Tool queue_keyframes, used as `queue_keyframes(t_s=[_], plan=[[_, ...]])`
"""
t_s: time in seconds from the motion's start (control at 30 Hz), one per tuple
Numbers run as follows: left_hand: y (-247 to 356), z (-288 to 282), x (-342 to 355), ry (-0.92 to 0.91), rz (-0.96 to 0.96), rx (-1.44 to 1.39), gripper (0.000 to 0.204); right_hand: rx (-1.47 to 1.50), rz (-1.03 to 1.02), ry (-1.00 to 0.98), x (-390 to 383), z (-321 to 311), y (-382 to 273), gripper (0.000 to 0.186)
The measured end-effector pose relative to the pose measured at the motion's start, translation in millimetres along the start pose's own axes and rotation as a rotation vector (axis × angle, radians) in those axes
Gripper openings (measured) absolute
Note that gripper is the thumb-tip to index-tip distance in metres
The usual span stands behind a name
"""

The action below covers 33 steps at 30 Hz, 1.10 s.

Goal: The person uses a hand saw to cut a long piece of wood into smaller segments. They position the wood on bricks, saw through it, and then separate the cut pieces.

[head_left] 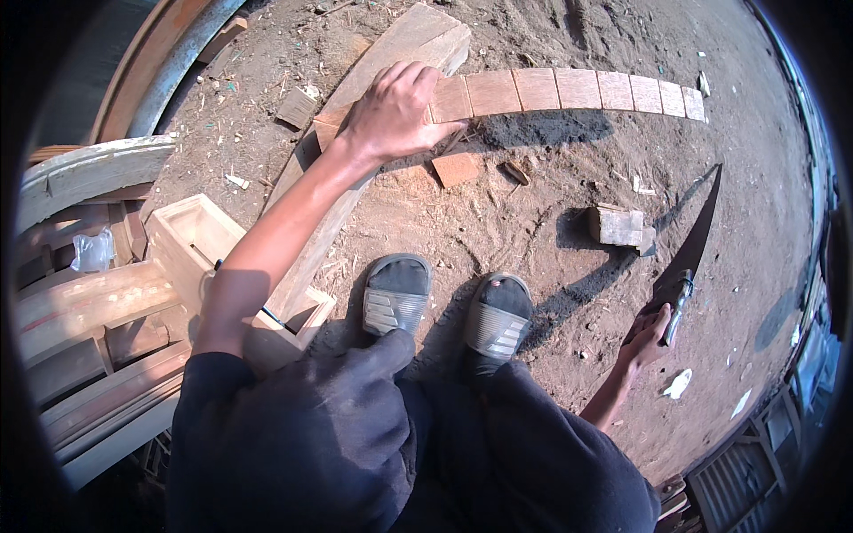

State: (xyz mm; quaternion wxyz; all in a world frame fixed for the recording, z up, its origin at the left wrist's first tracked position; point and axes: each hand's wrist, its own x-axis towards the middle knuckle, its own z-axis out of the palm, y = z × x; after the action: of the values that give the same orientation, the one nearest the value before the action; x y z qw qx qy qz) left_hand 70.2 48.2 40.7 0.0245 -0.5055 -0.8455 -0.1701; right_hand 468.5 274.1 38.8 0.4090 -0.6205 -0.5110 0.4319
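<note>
My left hand [394,108] is closed over a wooden board [536,90] near its left end, with the thumb along the near edge. Evenly spaced crosswise lines run along the board, which stretches to the right above the ground. Beneath that hand lies a thick timber beam [391,55], slanting away from me. Down at my right side, my right hand [649,338] grips the handle of a handsaw [689,244]. The saw's dark blade points away from me, well apart from the board.
On the sandy ground lie a small offcut [456,169], a wood block [616,225] and another scrap [298,107]. Wooden frames [191,231] and stacked planks [98,311] crowd the left side. My sandalled feet [397,293] stand near the beam. Slatted wooden pieces [733,484] lie at lower right.
</note>
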Motion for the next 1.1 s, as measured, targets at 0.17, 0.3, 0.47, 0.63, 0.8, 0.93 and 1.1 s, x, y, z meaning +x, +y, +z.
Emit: queue_keyframes(t_s=[0.17,0.3,0.47,0.63,0.8,0.93,1.1], plan=[[-1,12,23,-0.160,-0.102,0.058,0.072,-0.051,-0.109,-0.061,0,-7,36,0.022],[11,20,42,-0.184,-0.114,0.081,0.073,-0.054,-0.118,-0.058,-8,9,23,0.027],[15,32,56,-0.205,-0.111,0.053,0.072,0.016,-0.124,-0.124,-19,28,9,0.029],[33,41,76,-0.213,-0.142,0.062,0.068,0.115,-0.126,-0.220,-41,54,-12,0.031],[32,53,74,-0.084,-0.160,0.153,0.075,0.225,-0.053,-0.387,-62,102,-17,0.036],[9,27,45,-0.036,-0.163,0.136,0.091,0.150,-0.106,-0.505,-98,120,-57,0.031],[-34,-5,-9,-0.083,-0.172,0.096,0.076,-0.002,-0.221,-0.712,-111,117,-37,0.017]])
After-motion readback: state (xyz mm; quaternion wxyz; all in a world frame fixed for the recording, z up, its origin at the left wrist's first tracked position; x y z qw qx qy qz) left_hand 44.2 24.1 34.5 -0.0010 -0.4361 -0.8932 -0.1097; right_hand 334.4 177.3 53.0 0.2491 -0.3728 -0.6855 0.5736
